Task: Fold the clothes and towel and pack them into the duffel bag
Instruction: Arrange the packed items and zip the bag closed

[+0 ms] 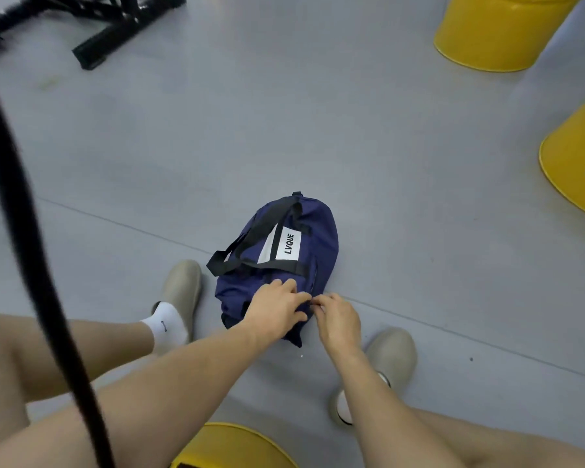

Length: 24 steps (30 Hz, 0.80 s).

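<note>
Left hand [277, 307] rests on the near end of the navy duffel bag [314, 231], fingers loosely bent and pressing the fabric down. Touching it, the right hand [338, 315] pinches something at the same end, too small to identify. The bag lies on the grey floor [385, 130] between the person's beige shoes [183, 285], with its black handles [267, 228] and white LVQUE label [289, 243] facing up. Yellow stools [497, 32] stand well apart at the right, and a black metal frame [115, 32] sits at the far left.
</note>
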### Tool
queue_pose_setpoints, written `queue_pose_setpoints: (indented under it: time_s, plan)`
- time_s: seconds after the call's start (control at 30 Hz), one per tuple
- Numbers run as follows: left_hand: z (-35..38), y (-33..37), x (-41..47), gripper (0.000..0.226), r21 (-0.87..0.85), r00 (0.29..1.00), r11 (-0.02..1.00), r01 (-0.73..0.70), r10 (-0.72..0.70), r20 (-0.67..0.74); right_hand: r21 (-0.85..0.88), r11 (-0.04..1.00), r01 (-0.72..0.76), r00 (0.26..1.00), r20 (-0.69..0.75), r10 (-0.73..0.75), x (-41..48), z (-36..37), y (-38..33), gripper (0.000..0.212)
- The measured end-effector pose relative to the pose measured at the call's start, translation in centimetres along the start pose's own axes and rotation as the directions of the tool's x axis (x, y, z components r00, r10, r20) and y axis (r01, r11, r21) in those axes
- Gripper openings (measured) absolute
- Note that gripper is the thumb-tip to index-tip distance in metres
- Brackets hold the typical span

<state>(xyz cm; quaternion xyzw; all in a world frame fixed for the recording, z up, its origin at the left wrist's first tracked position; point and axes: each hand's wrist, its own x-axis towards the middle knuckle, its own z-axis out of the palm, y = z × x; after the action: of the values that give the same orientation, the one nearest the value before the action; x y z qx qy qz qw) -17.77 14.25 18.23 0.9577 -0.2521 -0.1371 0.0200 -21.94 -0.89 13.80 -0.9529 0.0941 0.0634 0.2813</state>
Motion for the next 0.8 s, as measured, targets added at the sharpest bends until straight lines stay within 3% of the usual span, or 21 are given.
queue_pose_setpoints:
  time_s: [0.2,0.4,0.7,0.8]
  plan:
    - [0.8,0.6,0.2,0.034,-0.005,0.998,0.998,0.067,-0.067,-0.012,-0.046,0.999,-0.006,0.999,-0.054,0.004,0.2,0.0,0.4,0.016]
    - [0.2,-0.2,-0.6,0.037,-0.121,0.998,0.993,-0.013,0.004,-0.070,-0.087,0.995,-0.045,0.990,-0.135,0.033,2.0,0.9,0.6,0.015]
    - [0.7,-0.6,-0.7,0.033,-0.098,0.995,0.993,-0.065,0.057,-0.080,-0.144,0.972,-0.187,0.962,-0.226,0.152,5.9,1.0,0.6,0.011]
    - [0.8,-0.8,0.2,0.046,-0.012,0.992,0.994,-0.113,0.114,0.060,-0.163,0.967,-0.195,0.963,-0.220,0.157,7.9,0.7,0.5,0.012]
